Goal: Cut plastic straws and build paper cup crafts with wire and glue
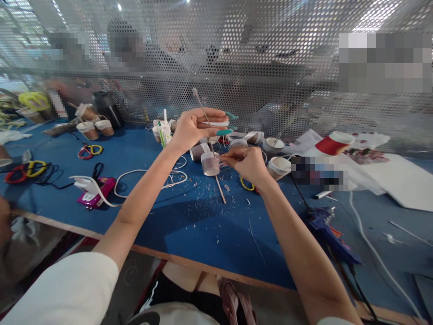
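Note:
My left hand (196,128), with long green nails, is raised above the table, its thumb and fingers closed on a thin stick (200,103) that has a pale fuzzy tip. The stick slants down toward a small wrapped paper cup (210,163). Below the cup, a thin wooden stick (220,189) shows; whether it is the same piece I cannot tell. My right hand (248,163) pinches at the cup's upper right side, and what lies between its fingertips is too small to make out. Behind the cup lies another wrapped cup (197,152) on its side.
White scraps litter the blue table (203,234). A glue gun (333,234) with a cord lies at right, near a red and white cup (334,143). A purple power strip (96,192), scissors (90,150) and several covered cups (88,130) are at left. Perforated metal (216,58) stands behind.

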The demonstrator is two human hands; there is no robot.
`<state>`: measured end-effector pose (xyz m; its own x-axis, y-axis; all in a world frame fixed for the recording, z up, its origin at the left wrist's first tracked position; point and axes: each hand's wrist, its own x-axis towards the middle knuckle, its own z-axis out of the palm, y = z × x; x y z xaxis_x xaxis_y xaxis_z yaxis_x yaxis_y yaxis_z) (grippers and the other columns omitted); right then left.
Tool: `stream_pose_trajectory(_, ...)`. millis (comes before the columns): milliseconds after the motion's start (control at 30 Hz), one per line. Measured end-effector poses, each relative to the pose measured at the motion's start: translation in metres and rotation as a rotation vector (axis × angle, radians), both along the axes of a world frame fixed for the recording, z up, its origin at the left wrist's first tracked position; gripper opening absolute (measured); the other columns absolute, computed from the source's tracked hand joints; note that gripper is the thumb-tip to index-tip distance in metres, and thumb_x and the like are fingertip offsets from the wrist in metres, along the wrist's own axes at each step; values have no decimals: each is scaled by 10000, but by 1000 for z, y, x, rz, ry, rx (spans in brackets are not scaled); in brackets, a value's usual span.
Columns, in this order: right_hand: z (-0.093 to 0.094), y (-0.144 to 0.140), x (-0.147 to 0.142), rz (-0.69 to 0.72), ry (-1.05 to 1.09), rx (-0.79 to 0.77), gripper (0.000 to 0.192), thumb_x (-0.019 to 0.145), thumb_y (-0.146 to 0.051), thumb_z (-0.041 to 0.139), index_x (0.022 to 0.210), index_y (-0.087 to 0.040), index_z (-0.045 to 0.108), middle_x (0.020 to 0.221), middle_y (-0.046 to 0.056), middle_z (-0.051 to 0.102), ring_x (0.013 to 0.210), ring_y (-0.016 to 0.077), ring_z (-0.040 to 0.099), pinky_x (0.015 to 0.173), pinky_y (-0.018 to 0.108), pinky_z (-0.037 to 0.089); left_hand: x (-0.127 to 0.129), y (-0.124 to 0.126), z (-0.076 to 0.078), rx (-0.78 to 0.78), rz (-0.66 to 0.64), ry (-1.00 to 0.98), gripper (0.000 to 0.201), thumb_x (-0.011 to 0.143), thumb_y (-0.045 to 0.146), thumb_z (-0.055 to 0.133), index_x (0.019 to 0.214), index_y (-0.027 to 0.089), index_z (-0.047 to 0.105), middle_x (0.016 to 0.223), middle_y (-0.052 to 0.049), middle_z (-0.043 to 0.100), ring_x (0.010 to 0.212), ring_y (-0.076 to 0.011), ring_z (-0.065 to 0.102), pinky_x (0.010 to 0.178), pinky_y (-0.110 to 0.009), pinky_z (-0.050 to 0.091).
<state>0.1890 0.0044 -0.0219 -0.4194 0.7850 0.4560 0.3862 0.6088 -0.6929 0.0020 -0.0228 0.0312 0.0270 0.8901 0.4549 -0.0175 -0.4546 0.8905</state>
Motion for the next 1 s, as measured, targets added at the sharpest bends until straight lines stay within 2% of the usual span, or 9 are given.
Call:
stream_pose_trajectory(200,1,-5,0,10,9,26,250,737,-396,679,662,-159,696,684,60,693,678,213,653,657,347,531,-5,8,-6,78,41,101,144,669,186,732,795,158,670,1098,-31,675,1220,-288,536,878,-383,566)
stream_pose_trajectory(333,-1,-3,0,10,46,36,225,733,-374,680,662,-161,693,688,55,696,674,208,653,663,349,537,-3,7,-6,72,18,58,138,659,203,751,727,121,663,982,-52,710,1122,-271,610,845,-358,584)
stream_pose_trajectory(467,-3,0,0,2,47,58,220,720,-378,692,671,-164,699,687,54,697,645,199,643,641,344,536,1,3,-2,-35,18,14,163,695,222,734,666,95,637,811,-56,709,1053,-274,649,806,-341,598)
stream_pose_trajectory(633,-3,2,1,-31,42,87,210,723,-377,692,660,-177,690,680,52,693,637,200,639,628,351,536,2,0,0,-83,3,-52,136,706,204,731,700,92,655,782,-57,705,1027,-276,662,803,-336,605)
stream_pose_trajectory(800,-5,2,1,-35,89,31,235,706,-408,708,652,-182,670,680,47,692,652,207,654,665,372,565,2,-2,1,-98,32,-51,89,716,174,713,702,101,663,782,-38,707,1020,-259,667,798,-330,609)
stream_pose_trajectory(1000,-4,-1,-3,14,208,-90,254,670,-431,736,651,-191,654,720,52,701,633,195,663,646,362,592,-2,8,-7,-25,24,-38,107,696,183,734,746,102,685,825,-41,718,961,-241,689,801,-322,607)
